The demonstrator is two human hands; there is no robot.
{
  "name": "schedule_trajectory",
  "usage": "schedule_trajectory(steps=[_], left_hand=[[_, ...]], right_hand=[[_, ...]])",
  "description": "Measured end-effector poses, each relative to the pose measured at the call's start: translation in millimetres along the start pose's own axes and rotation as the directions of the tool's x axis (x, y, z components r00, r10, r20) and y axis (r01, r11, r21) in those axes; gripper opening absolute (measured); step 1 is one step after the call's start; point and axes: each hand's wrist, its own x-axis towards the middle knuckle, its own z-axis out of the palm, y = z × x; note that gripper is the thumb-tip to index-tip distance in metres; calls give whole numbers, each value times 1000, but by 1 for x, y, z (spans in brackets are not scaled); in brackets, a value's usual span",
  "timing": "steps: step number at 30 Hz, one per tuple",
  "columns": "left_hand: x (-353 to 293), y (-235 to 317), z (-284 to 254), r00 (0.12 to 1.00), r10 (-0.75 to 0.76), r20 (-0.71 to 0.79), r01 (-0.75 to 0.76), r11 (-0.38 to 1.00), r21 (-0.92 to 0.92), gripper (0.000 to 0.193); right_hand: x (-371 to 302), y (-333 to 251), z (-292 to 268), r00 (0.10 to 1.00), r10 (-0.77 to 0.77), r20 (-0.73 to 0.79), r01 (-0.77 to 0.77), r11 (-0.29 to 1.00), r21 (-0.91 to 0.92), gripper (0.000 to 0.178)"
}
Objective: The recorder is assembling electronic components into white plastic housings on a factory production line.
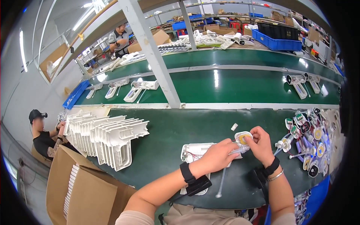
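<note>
Over the green worktop (pixel 161 157), my right hand (pixel 262 147) pinches a white rounded part with a yellow disc (pixel 243 137), thumb against its face. Close beside it, the fingers of my left hand (pixel 214 156) are closed on a translucent plastic piece (pixel 242 149) that adjoins the white part. A thin pale tube with a small end (pixel 222 185) slants down below my left hand. Partly covered by my left hand and wrist, a white gun-shaped housing half (pixel 191 150) lies with reddish wires inside. A small white piece (pixel 234 126) rests beyond my hands.
A row of nested white housing halves (pixel 108 138) stands at left, above an open cardboard box (pixel 86 187). Wired parts (pixel 311 140) are heaped at right. Beyond a metal post (pixel 153 56), a green conveyor (pixel 225 88) carries several housings. Two people are at the left.
</note>
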Motion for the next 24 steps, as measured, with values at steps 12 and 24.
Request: schedule_trajectory(steps=[12, 24], left_hand=[[-8, -7, -10, 994, -42, -105, 42, 999, 1, 21], [-17, -6, -10, 992, 61, -108, -65, 998, -28, 21]], right_hand=[[-19, -27, 24, 961, -208, -183, 146, 941, -305, 17], [-33, -28, 49, 893, -446, -54, 407, 855, -322, 29]])
